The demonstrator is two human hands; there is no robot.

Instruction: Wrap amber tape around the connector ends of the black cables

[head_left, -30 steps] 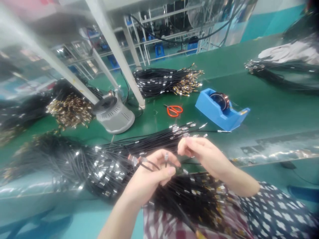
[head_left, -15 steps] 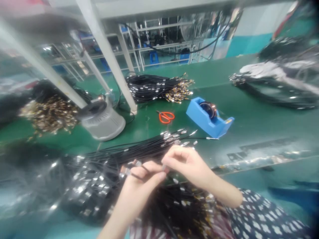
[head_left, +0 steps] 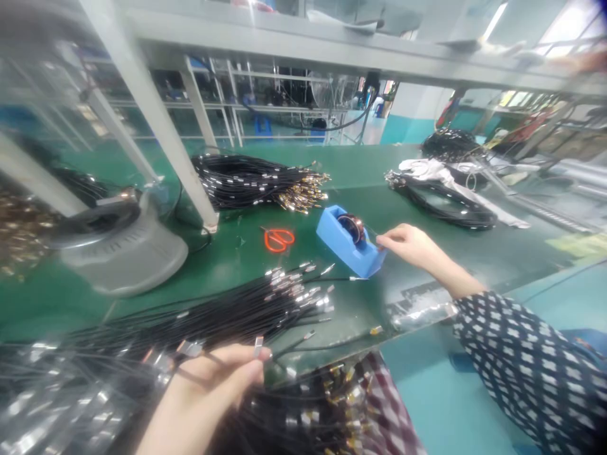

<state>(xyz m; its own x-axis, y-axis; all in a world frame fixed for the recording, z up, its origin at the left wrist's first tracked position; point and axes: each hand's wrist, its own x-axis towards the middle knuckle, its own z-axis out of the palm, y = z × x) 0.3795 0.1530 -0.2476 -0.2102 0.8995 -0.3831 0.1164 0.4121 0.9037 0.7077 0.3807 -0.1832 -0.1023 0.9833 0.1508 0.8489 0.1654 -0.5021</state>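
Observation:
My left hand (head_left: pixel 208 392) is at the bottom of the view, pinching a few thin black cables (head_left: pixel 222 363) with small metal ends between thumb and fingers. My right hand (head_left: pixel 408 244) is stretched out to the blue tape dispenser (head_left: pixel 346 243), fingertips at its front cutter end, pinched together; whether tape is held I cannot tell. A long bundle of black cables with silver tips (head_left: pixel 227 309) lies on the green table between the hands. More cables lie in my lap (head_left: pixel 313 411).
Orange scissors (head_left: pixel 279 238) lie left of the dispenser. A grey round machine (head_left: pixel 114 243) stands at the left by a white frame post (head_left: pixel 156 133). Another cable bundle with gold connectors (head_left: pixel 256 183) lies behind; black coils and white cloth (head_left: pixel 446 189) sit at the right.
My right hand has left the cables at my left hand and reached forward and right to the tape dispenser. The view has swung to the right.

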